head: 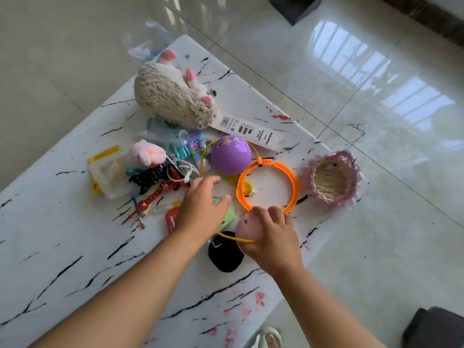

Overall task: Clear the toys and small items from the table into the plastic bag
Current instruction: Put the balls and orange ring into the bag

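Head view: right hand [272,237] grips pink ball [247,226], beside left hand [202,209].

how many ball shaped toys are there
2: a purple plastic ball beside the orange ring, and a pink ball gripped by the right hand. Clutter may hide more.

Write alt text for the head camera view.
A right hand grips a pink ball while the left hand reaches over toys on a marble table, among them a plush hedgehog and purple ball.
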Available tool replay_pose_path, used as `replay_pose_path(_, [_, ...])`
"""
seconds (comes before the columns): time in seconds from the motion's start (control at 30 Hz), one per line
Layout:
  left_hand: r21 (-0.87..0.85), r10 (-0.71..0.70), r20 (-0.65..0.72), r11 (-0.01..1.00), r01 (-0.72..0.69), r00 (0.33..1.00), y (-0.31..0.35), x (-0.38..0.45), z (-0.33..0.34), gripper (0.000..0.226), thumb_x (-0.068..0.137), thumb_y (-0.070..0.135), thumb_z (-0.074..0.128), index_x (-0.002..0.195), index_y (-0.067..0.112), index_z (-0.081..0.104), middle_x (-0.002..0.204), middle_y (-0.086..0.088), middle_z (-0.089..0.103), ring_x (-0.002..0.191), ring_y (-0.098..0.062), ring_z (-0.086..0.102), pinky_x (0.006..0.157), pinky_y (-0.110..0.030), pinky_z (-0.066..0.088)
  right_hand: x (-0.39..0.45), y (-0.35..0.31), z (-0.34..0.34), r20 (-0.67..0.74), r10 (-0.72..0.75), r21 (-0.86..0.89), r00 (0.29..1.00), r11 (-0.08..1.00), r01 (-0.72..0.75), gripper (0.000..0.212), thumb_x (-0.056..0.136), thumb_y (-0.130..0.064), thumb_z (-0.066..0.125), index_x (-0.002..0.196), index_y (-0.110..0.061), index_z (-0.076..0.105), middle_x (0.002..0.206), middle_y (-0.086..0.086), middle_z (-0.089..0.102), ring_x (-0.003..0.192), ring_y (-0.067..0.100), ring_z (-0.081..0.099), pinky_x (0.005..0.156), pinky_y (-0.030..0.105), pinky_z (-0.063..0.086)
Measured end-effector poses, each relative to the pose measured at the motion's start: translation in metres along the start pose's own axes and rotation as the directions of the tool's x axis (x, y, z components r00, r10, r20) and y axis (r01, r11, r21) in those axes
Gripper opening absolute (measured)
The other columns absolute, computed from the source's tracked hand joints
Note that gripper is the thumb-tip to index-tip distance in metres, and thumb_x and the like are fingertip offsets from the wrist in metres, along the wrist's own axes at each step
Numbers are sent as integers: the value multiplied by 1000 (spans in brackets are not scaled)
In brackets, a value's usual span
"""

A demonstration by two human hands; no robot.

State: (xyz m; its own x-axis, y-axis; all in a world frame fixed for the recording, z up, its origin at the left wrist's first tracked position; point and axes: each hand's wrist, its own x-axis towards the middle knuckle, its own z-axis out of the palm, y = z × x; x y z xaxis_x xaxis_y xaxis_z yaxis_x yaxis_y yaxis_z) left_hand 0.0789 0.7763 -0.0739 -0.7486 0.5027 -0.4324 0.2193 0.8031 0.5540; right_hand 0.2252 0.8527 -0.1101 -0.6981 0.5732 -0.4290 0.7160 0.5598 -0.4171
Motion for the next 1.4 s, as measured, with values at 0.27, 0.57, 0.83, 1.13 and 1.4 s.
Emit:
replay_pose_path(0.27, [176,266,-92,953,-248,960,38,76,8,55,76,21,68,127,11,51,131,-12,45,122,-29,40,103,-33,28,1,11,-8,-41,29,247,999,969,-18,70,63,-52,59,130,-35,43,119,-9,43,112,17,32,87,27,34])
replay_pose_path(0.57, [232,178,-31,958,-166,984,24,119,23,61,82,49,61,132,17,47,135,-10,47,126,-28,42,105,-38,30,11,6,6,94,168,367,981,911,-191,96,59,-61,71,138,-34,24,130,-6,32,119,18,35,91,26,35])
replay_pose_path(0.83, [327,-137,-3,936,130,991,4,144,15,69,90,65,16,118,19,61,137,-16,44,131,-34,29,108,-45,20,8,9,3,31,189,345,982,920,-187,92,59,-62,69,137,-34,27,127,-9,36,117,15,36,88,25,35])
replay_pose_path(1.13, [-111,105,-210,985,-130,972,11,119,-5,16,88,8,53,96,9,68,101,-9,62,96,-28,59,82,-24,39,12,2,-19,-14,131,360,991,926,-117,110,59,-57,74,145,-31,12,132,-7,34,122,16,32,94,24,30])
replay_pose_path(1.4, [-175,211,10,963,-206,977,38,66,-24,35,89,-5,46,114,9,65,84,1,61,70,-3,54,76,-15,40,6,-2,-57,-58,48,317,997,948,-27,125,55,-57,77,133,-44,-19,138,-4,33,124,17,32,98,26,31])
